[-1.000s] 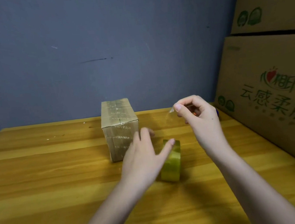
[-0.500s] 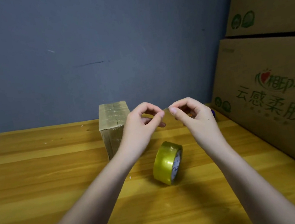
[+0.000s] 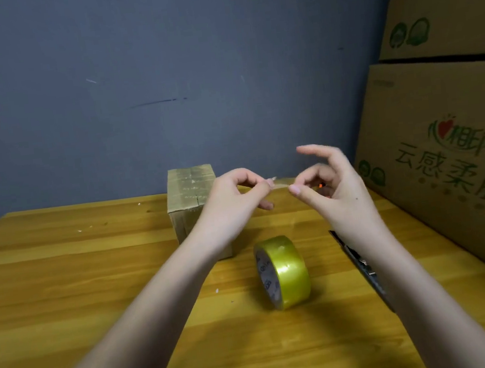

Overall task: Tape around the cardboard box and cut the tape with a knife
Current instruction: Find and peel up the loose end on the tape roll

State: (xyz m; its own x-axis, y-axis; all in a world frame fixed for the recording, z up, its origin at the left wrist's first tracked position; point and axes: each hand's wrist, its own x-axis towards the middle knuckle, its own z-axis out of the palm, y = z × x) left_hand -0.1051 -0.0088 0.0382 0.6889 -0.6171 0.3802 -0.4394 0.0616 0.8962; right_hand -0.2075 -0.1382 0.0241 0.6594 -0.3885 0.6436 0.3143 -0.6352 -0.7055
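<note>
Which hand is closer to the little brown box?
The left hand. It hovers right at the small cardboard box, overlapping its right side in view. The right hand is farther right, beyond a scrap of tape pinched between both.

- I see both hands raised above the table (image 3: 66, 294), each pinching an end of a small clear scrap of tape (image 3: 280, 183).
- My left hand (image 3: 234, 203) pinches it with thumb and forefinger; my right hand (image 3: 332, 188) holds the other end, its forefinger lifted free.
- The cardboard box (image 3: 189, 190) stands upright near the table's far edge, partly behind my left wrist.
- The yellow tape roll (image 3: 287, 272) stands on its edge, nearer me.
- A dark knife (image 3: 362, 264) lies beside my right forearm, toward the table's right edge.
- Big printed cartons (image 3: 450, 160) are stacked along the right.
</note>
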